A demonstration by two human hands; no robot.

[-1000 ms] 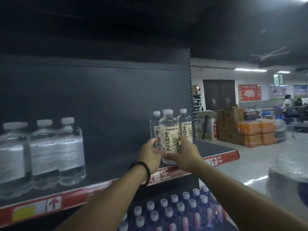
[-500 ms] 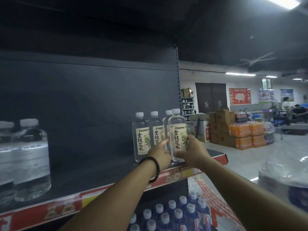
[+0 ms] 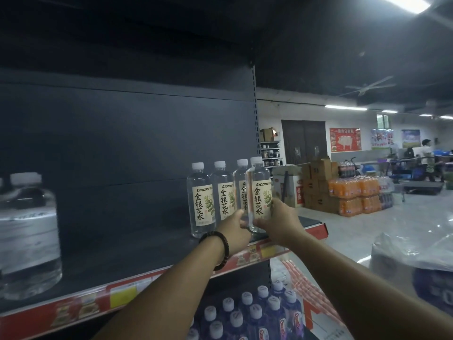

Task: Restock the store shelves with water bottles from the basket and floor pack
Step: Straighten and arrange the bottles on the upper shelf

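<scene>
**Both hands on the front bottle at the shelf's right end**

At far left a large clear water jug (image 3: pixel 27 231) stands on the dark shelf (image 3: pixel 127 244), well apart from the rest. Further right, three labelled bottles (image 3: pixel 223 192) stand upright in a row. The left hand (image 3: pixel 234 233), with a bead bracelet (image 3: pixel 221 250) on its wrist, curls round the foot of the front bottle (image 3: pixel 260 190) from the left. The right hand (image 3: pixel 279 223) grips its lower right side. That bottle is upright at the shelf's near edge; its base is hidden, so whether it rests there cannot be told. Below, purple-labelled bottles (image 3: pixel 257 312) fill the lower shelf. Far right, orange drink packs (image 3: pixel 353 192) sit on the floor.
</scene>
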